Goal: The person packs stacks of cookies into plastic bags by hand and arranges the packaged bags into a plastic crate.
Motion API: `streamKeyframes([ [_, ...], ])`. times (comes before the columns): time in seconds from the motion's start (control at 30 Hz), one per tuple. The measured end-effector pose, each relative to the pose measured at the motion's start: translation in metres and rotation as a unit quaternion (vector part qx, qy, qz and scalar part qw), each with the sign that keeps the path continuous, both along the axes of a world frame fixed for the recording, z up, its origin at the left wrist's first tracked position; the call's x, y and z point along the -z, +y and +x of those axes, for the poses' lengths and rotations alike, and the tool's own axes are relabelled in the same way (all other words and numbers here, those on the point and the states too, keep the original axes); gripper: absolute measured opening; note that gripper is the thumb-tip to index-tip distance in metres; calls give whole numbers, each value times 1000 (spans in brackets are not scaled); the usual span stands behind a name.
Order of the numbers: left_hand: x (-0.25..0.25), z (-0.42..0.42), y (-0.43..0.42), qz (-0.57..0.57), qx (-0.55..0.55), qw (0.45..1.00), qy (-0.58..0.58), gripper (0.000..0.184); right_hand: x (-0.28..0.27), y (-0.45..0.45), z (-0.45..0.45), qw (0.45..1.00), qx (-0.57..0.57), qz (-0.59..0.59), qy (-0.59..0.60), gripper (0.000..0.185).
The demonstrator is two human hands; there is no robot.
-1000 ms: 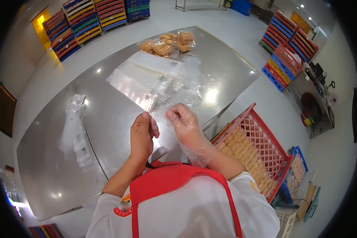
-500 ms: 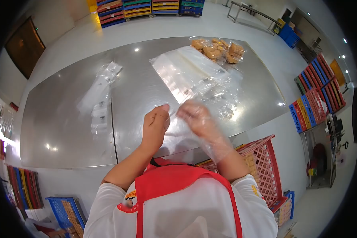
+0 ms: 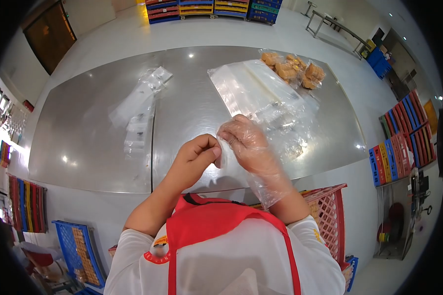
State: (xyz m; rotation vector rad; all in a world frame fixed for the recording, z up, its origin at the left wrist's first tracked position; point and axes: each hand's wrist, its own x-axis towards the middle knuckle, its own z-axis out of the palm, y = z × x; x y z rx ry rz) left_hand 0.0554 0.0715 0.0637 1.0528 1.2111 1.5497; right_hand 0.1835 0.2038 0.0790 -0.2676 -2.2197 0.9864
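Colours: desk (image 3: 182, 108) silver-grey. Film (image 3: 223, 153) at centre: whitish, translucent. Glove (image 3: 265, 189) on right hand (image 3: 248, 140): clear. Bag stack (image 3: 243, 86), 1 o'clock: milky-clear. Wrapped blocks (image 3: 286, 70), 1–2 o'clock: golden-brown under clear wrap. Loose bags (image 3: 139, 128), 10 o'clock: whitish-clear, dark print patches. Apron (image 3: 202, 226), 6 o'clock: red; shirt (image 3: 134, 250) white, red and yellow print. Lattice crate (image 3: 335, 221), 4 o'clock: red. Crate stack (image 3: 391, 157), 3 o'clock: blue/red/yellow stripes. Slatted crate stacks (image 3: 197, 10), 12 o'clock: red/blue/yellow/green bands.

Thin clear plastic (image 3: 224, 151) partly hidden by the left hand (image 3: 198, 156), tray stacks (image 3: 214, 10) cut off at the top, red basket (image 3: 336, 219) partly behind the right arm (image 3: 286, 200)
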Motion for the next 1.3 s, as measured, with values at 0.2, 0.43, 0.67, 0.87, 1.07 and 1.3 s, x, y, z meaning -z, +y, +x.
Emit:
streamKeyframes([
  [0.2,-6,4,-2,16,-33,997,65,7,-1,-22,3,914,-120,-389,1,20],
  [0.43,31,-13,15,50,-138,976,163,13,21,-22,14,885,-88,-455,-51,8],
  [0.67,-4,0,15,112,-213,869,433,4,53,4,20,880,84,-463,-62,7],
  [0.87,1,-18,8,65,-54,768,635,27,59,7,40,933,224,-211,-187,8],
  [1.07,-26,4,17,-35,57,770,634,49,69,1,41,861,-39,506,34,9],
  [1.3,-30,32,47,-24,82,682,727,52,60,6,27,906,80,348,-227,41],
])
